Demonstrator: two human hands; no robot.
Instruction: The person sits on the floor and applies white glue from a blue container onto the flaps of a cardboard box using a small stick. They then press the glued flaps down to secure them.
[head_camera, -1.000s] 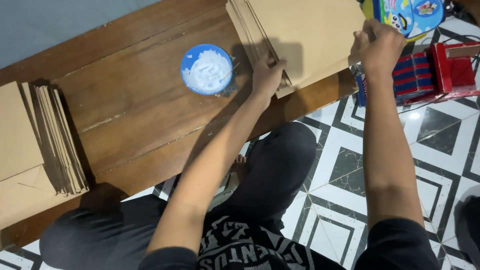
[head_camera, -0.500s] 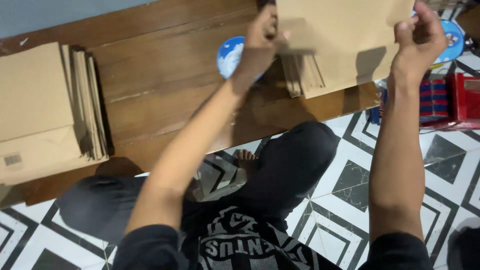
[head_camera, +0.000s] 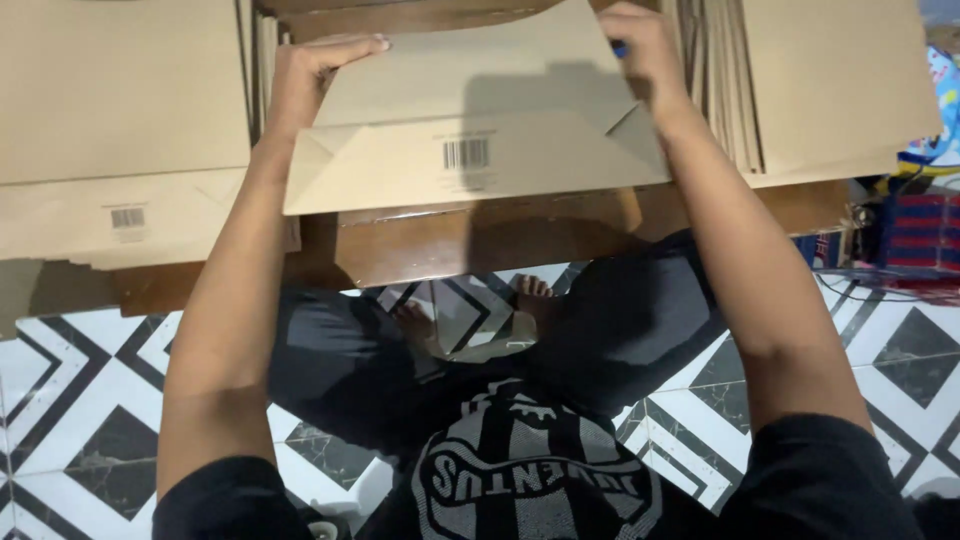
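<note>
Now the flat brown paper bag (head_camera: 470, 140) spans both hands, left hand (head_camera: 315, 75) and right hand (head_camera: 640, 50) each gripping a top corner.

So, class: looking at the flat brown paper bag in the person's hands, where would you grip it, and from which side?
Grip the paper bag at its two far corners, coming in from the left and right edges, as the left hand and right hand do. It is wide, thin and floppy, so two spread grips probably keep it flat.

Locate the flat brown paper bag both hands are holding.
The flat brown paper bag lies centre top in the head view, on the wooden table, between two stacks of bags.
</note>
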